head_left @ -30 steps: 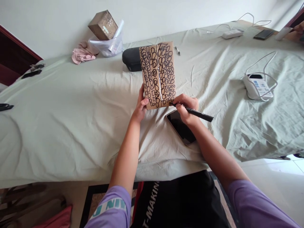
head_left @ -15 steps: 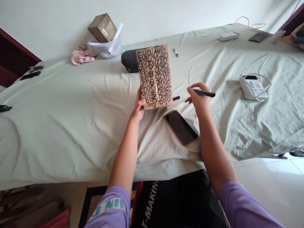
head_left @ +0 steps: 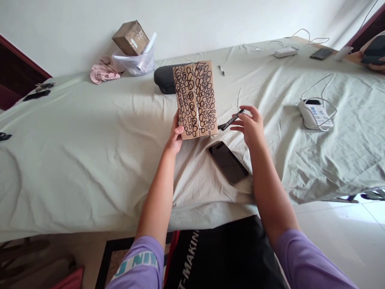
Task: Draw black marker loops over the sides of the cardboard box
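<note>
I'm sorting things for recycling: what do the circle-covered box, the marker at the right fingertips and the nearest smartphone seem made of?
Circle-covered box: matte cardboard, by its plain brown face; a shiny strip along the seam suggests plastic tape.
Marker: probably plastic, by its dark, faintly shiny barrel, but too small to be sure.
Smartphone: glossy front, likely glass, given its reflections; frame material unclear.

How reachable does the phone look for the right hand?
Probably yes: the phone lies close to the right hand, its screen uncovered and nothing visible between them. The black marker at that hand's fingertips might need setting down first.
</note>
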Motion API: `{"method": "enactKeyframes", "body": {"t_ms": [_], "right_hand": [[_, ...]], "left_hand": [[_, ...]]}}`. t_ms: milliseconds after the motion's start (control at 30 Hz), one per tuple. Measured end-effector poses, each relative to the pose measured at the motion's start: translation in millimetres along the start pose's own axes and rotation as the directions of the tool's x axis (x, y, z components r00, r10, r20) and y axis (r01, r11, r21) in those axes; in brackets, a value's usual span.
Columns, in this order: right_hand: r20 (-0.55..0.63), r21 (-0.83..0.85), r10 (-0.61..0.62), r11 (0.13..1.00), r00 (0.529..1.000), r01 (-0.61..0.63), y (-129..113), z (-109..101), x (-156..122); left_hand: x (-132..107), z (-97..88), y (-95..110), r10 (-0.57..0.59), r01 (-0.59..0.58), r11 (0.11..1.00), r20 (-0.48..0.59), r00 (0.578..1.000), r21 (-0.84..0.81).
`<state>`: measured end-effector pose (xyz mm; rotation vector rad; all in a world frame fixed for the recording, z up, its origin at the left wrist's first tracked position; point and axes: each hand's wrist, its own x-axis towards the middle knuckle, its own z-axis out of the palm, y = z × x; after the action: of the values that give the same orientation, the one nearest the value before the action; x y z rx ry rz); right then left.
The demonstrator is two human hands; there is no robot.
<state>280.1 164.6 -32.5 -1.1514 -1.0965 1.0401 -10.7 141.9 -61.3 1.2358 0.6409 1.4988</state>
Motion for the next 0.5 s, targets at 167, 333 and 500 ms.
{"method": "enactKeyframes", "body": {"t_ms": [167, 333, 500], "right_hand": [[-0.113, -0.065, -0.005, 0.998, 0.994, -0.003, 18, 1, 9], [-0.202, -0.136, -0.188, 0.977, 0.961, 0.163, 16, -1, 8], [-0.148, -0.624, -0.322, 0.764, 0.935, 0.164, 8, -7, 1]], "left_hand": [[0, 1.1, 3, -0.015, 0.014, 1.0, 0.019, 1.0, 0.007], [-1, 2.9, 5, -0.024, 0.024, 1.0, 0.009, 1.0, 0.009], [0, 2.4, 4, -0.031, 0.031, 1.0, 0.004, 1.0, -0.006]]}}
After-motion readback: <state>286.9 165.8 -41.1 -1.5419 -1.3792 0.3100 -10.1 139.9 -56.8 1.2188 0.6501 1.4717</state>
